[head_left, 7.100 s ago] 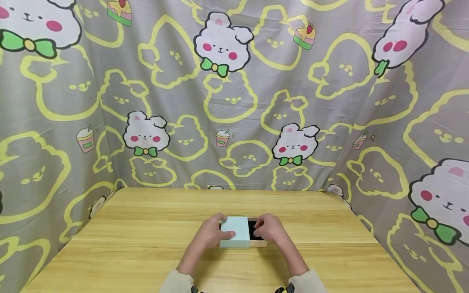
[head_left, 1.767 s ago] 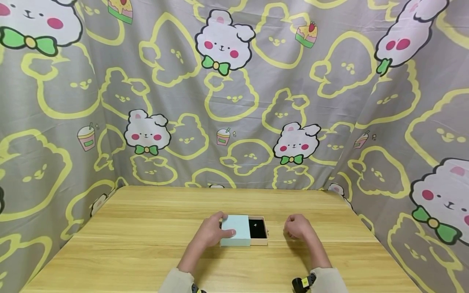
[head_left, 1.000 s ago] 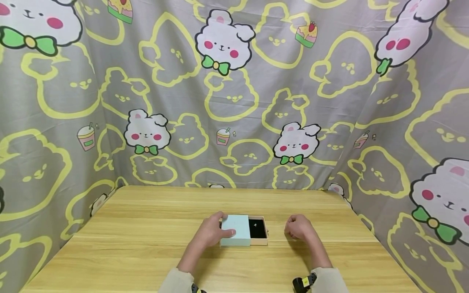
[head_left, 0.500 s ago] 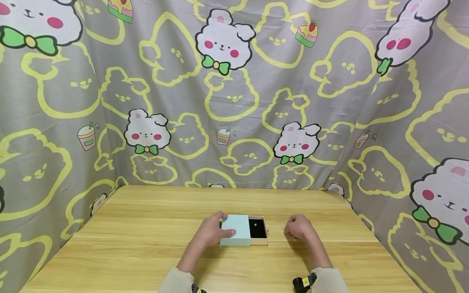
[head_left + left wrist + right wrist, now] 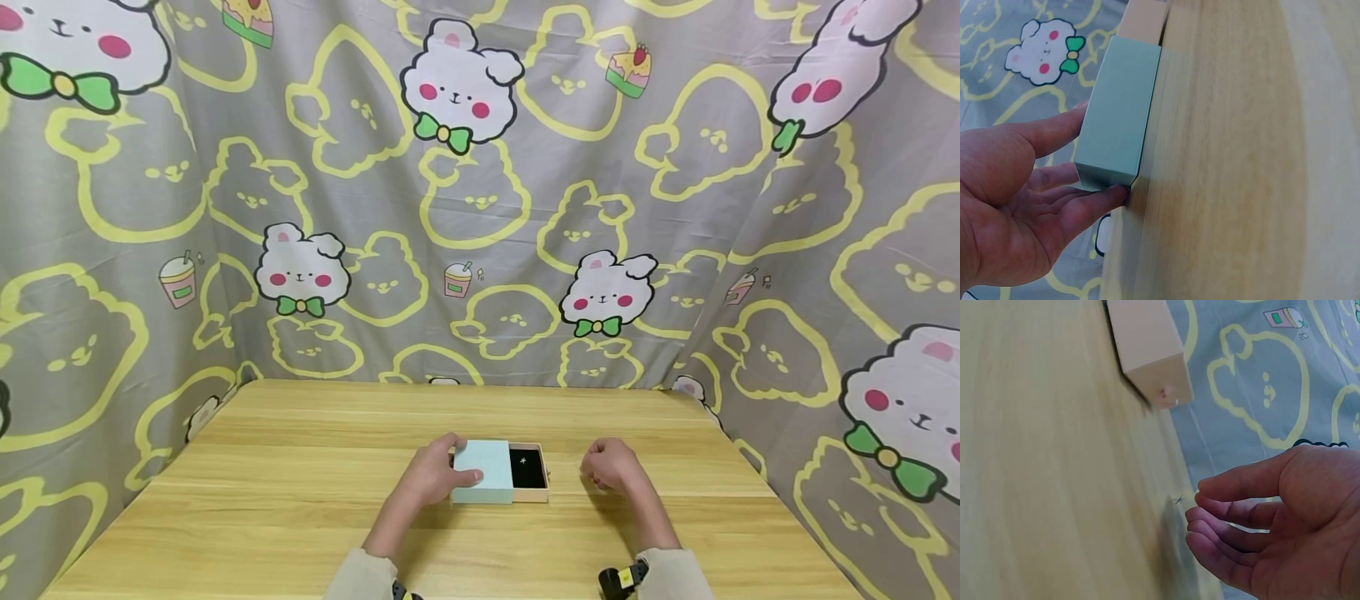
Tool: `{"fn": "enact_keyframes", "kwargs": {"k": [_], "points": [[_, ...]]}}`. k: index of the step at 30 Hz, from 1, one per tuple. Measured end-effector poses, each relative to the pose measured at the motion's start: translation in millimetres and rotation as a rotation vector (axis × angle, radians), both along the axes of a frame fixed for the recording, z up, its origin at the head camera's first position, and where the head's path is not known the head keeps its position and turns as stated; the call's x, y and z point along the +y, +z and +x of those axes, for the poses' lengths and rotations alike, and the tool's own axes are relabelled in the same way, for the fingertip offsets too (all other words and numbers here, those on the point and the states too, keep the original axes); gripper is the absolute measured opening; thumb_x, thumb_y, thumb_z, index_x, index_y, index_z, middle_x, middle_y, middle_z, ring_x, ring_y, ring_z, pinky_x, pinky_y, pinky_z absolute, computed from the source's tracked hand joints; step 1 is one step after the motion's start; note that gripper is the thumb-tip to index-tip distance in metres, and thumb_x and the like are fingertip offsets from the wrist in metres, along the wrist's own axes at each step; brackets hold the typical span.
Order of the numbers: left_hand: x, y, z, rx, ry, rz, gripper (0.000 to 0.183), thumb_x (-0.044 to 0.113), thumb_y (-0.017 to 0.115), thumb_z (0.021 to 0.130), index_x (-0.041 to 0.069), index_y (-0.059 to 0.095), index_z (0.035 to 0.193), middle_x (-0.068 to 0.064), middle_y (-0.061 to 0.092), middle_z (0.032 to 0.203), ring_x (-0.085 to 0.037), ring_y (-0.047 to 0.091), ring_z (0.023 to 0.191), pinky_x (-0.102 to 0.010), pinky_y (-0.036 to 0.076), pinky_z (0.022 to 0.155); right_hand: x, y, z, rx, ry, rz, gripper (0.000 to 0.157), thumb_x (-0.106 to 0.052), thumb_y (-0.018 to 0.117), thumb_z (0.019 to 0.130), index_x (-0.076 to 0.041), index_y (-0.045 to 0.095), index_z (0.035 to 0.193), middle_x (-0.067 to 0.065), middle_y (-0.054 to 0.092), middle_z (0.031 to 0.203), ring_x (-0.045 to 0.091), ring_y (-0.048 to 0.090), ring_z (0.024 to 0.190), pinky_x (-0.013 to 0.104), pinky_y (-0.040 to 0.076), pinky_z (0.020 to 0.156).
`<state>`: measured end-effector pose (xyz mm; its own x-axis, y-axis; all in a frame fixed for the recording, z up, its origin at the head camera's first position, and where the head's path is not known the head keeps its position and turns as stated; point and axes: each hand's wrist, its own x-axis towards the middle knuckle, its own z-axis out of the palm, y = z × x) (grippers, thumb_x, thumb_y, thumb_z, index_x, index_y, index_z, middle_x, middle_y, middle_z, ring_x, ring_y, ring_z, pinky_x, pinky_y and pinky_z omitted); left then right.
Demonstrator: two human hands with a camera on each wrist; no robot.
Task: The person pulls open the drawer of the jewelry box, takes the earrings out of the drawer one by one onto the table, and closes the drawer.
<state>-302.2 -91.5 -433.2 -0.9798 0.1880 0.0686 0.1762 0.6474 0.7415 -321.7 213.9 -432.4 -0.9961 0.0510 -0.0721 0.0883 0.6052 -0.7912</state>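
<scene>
My left hand (image 5: 433,473) grips the pale blue sleeve (image 5: 482,471) of a small drawer-style jewelry box, thumb on the near part of its top and fingers at the far left corner. A pink drawer (image 5: 529,495) sticks partly out of the sleeve's right side. On its black lining (image 5: 528,475) sits a tiny silver star (image 5: 522,461). Right of the box, my right hand (image 5: 611,464) hovers low over the table, fingers curled. In the right wrist view, a tiny star-shaped earring (image 5: 1179,500) shows at the tips of the pinched thumb and forefinger.
The box stands on a wooden table (image 5: 300,450). Grey curtains (image 5: 375,250) printed with white bears surround the table at the back and sides. A small pull ring (image 5: 548,475) is on the drawer's right end.
Over several seconds, my right hand has withdrawn from the drawer to the right, uncovering the star on the black lining. During the last second both hands and the box have stayed nearly still.
</scene>
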Motion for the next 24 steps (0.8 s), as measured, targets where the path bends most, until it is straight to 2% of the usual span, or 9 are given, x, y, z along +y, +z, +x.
{"fn": "enact_keyframes", "kwargs": {"k": [5, 11, 19, 24], "points": [[-0.2, 0.2, -0.1, -0.004, -0.003, 0.000, 0.061, 0.034, 0.079, 0.078, 0.004, 0.055, 0.126, -0.016, 0.063, 0.114, -0.026, 0.059, 0.095, -0.042, 0.049, 0.075, -7.7, 11.1, 1.8, 0.037, 0.021, -0.004, 0.011, -0.004, 0.063, 0.084, 0.002, 0.064, 0.094, 0.014, 0.060, 0.075, 0.021, 0.054, 0.060, 0.034, 0.046, 0.055], [-1.0, 0.0, -0.1, -0.007, -0.007, 0.003, 0.061, 0.034, 0.079, 0.078, 0.004, 0.055, 0.125, -0.017, 0.062, 0.115, -0.027, 0.059, 0.097, -0.042, 0.049, 0.075, -23.1, 24.0, 4.8, 0.128, 0.052, 0.058, 0.013, -0.007, 0.067, 0.080, -0.001, 0.067, 0.092, 0.007, 0.064, 0.077, 0.023, 0.061, 0.069, 0.032, 0.047, 0.058], [-1.0, 0.0, 0.3, -0.006, -0.005, 0.000, 0.060, 0.033, 0.079, 0.078, 0.004, 0.055, 0.125, -0.017, 0.062, 0.115, -0.027, 0.059, 0.097, -0.042, 0.049, 0.075, -51.7, 29.6, 9.1, 0.169, 0.121, 0.041, 0.014, -0.006, 0.067, 0.081, -0.001, 0.068, 0.095, 0.004, 0.067, 0.081, 0.026, 0.064, 0.075, 0.032, 0.048, 0.060], [-0.3, 0.7, 0.2, -0.013, -0.002, 0.003, 0.061, 0.034, 0.079, 0.078, 0.005, 0.055, 0.126, -0.016, 0.063, 0.114, -0.026, 0.059, 0.094, -0.042, 0.049, 0.075, -63.7, 30.7, 9.7, 0.193, 0.142, 0.059, 0.015, -0.006, 0.069, 0.079, -0.001, 0.069, 0.094, 0.004, 0.068, 0.081, 0.019, 0.063, 0.073, 0.031, 0.048, 0.061]]}}
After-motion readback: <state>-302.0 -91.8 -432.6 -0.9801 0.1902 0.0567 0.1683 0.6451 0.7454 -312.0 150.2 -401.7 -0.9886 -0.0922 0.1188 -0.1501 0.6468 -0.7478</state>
